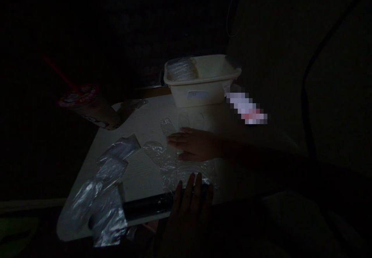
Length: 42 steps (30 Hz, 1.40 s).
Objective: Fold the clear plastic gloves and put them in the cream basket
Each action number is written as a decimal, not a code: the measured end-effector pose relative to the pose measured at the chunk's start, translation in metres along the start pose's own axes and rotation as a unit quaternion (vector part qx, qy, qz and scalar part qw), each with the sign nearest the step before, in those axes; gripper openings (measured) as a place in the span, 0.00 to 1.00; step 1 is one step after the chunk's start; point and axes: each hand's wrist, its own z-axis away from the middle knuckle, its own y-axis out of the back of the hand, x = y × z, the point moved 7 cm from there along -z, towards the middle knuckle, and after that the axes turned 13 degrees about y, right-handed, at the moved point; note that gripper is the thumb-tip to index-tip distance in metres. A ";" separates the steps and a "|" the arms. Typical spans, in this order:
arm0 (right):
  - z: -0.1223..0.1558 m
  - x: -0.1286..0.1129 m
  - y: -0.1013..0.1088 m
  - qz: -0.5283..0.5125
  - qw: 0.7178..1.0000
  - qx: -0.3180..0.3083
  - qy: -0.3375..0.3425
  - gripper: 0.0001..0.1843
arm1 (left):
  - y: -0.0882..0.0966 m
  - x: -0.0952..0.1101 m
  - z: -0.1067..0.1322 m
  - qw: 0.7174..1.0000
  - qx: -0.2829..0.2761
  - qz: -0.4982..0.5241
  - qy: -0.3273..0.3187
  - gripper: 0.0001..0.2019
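Head view, in dim light: the left hand (187, 207) rests its fingers (190, 186), slightly parted, over a dark roll (148, 207) at the table's near edge, with crumpled clear plastic (107, 211) beside it. The right hand (193, 144) lies flat, fingers narrowly spread, on a clear plastic sheet (155, 151) on the white table (139, 176). Beyond them stands a cream plastic basket (203, 95) holding folded clear plastic (181, 70), a tilted paper cup (90, 112) with a red straw (58, 71) sits at the far left corner, and a pixelated object (247, 108) lies to the right.
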 end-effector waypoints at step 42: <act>-0.096 0.064 -0.009 -0.007 0.992 0.036 -0.123 0.19 | 0.008 0.000 -0.008 0.999 -0.015 0.030 0.021 0.27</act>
